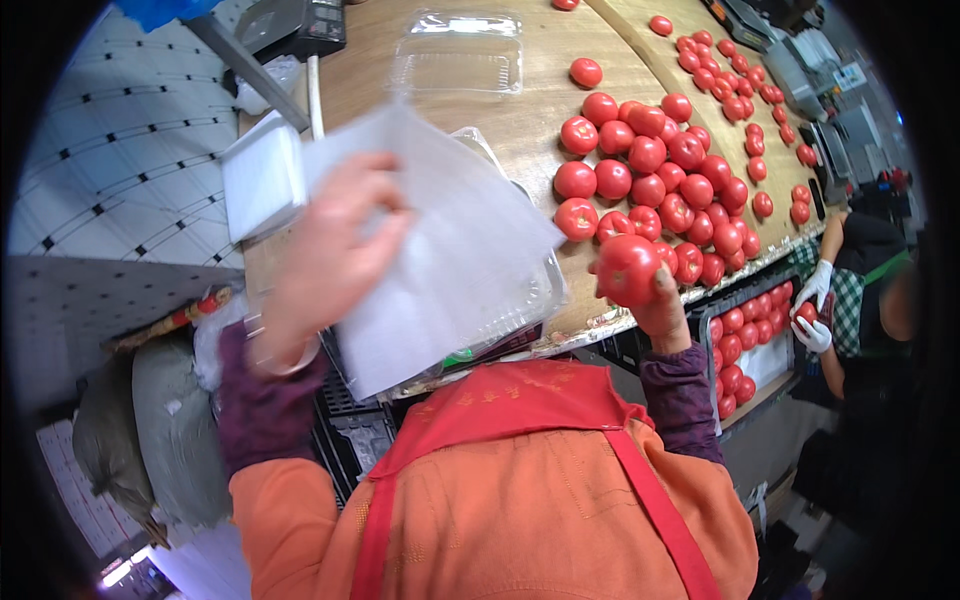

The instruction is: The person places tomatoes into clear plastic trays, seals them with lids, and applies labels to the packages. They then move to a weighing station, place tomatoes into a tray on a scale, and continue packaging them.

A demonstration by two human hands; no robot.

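My left hand (337, 247), blurred by motion, holds a thin white paper sheet (457, 247) near its left part. The sheet spreads in front of me over clear plastic clamshell trays (551, 289) at the table's near edge and hides most of them. Resting in the fingers of my right hand (664, 311) is a large red tomato (627, 270), just in front of the tomato pile (675, 180) on the wooden table (472, 112). A stack of white sheets (262, 176) lies left of my left hand.
An open clear clamshell (459, 64) lies at the far side, near a black scale (315, 30). More tomatoes (720, 75) are spread at the far right. At the right, a co-worker's gloved hands (814, 307) hold a tomato by a crate (712, 360) of tomatoes. Sacks (180, 427) stand at the lower left.
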